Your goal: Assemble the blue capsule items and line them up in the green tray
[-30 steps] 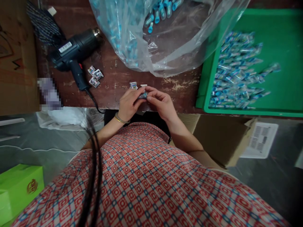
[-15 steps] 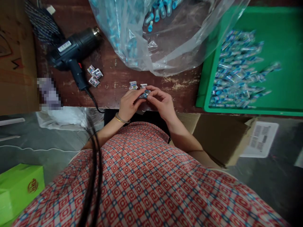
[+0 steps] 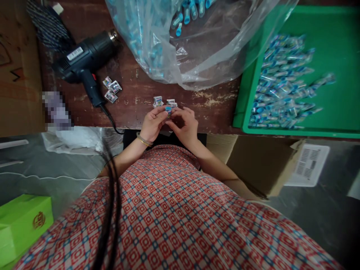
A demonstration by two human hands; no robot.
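Note:
At the table's front edge, a small clear tube with a blue cap [image 3: 168, 108] is pinched in the fingers of my left hand [image 3: 152, 124], cap end facing up. My right hand [image 3: 186, 125] curls in from the other side, its fingertips at the tube, which they partly hide. Just beyond my fingers lie two little stacks of printed plastic sleeves, a left stack [image 3: 158, 101] and a right stack [image 3: 171, 102]. More small printed sleeve stacks [image 3: 112, 89] rest farther left.
A black heat gun [image 3: 87, 56] lies at the left, its cord hanging over the edge. A clear plastic bag [image 3: 202, 75] of blue-capped tubes [image 3: 193, 11] spreads across the back. The green tray [image 3: 332, 112] at right holds many wrapped tubes [image 3: 281, 82]. A cardboard box [image 3: 19, 75] stands far left.
The tube has turned between my fingers, so its blue cap now shows on top. My right hand has shifted slightly left and nearer to me.

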